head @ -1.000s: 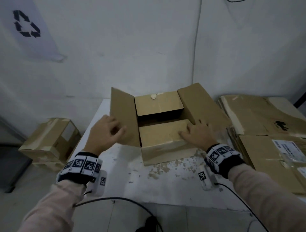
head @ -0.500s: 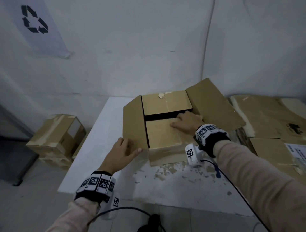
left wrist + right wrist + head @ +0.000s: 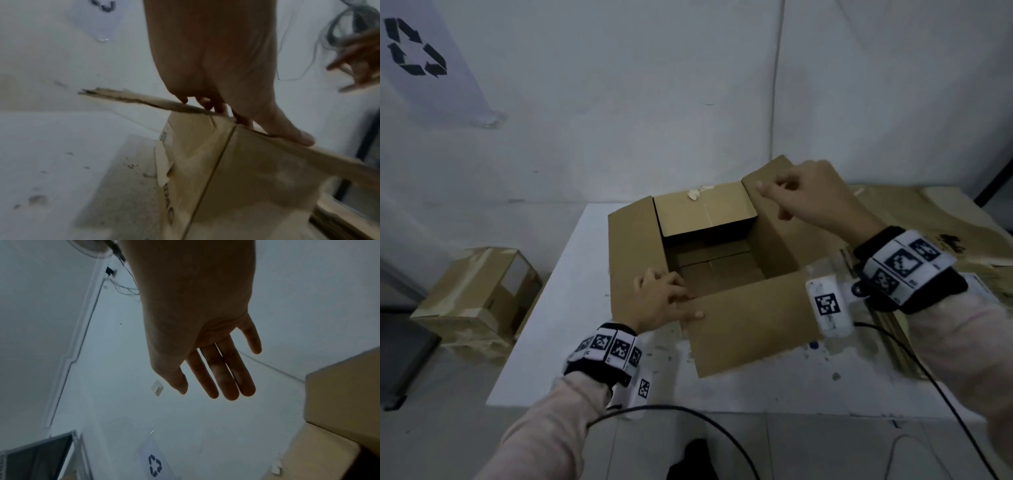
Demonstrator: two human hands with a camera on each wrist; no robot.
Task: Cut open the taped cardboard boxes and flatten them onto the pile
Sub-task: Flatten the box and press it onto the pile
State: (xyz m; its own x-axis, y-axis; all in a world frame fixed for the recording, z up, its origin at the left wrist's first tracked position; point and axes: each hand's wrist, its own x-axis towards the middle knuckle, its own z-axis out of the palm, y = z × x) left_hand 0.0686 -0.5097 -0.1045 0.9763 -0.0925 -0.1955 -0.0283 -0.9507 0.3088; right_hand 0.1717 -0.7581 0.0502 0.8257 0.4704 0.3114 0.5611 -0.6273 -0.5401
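Observation:
A brown cardboard box point(image 3: 750, 329) stands on the white table point(image 3: 571, 308) with all its top flaps turned out and its inside showing empty. My left hand point(image 3: 671, 301) grips the box's near-left corner. In the left wrist view the left hand point(image 3: 236, 105) has its fingers curled over the left flap's edge and its thumb lying on the near flap of the box point(image 3: 236, 170). My right hand point(image 3: 791, 195) hovers over the right flap, holding nothing. In the right wrist view the right hand point(image 3: 222, 378) shows straight fingers in the air, with a box flap point(image 3: 339, 394) to its right.
Flattened cardboard is piled point(image 3: 928, 212) to the right of the table. A taped cardboard box point(image 3: 479, 291) sits on the floor at the left. A black cable point(image 3: 688, 411) runs along the table's near edge. Torn paper scraps dot the tabletop by the box.
The near flap, pressed inward under my right hand before, now hangs outward. My right hand rose to the far right flap. My left hand moved from beside the left flap onto the near-left corner.

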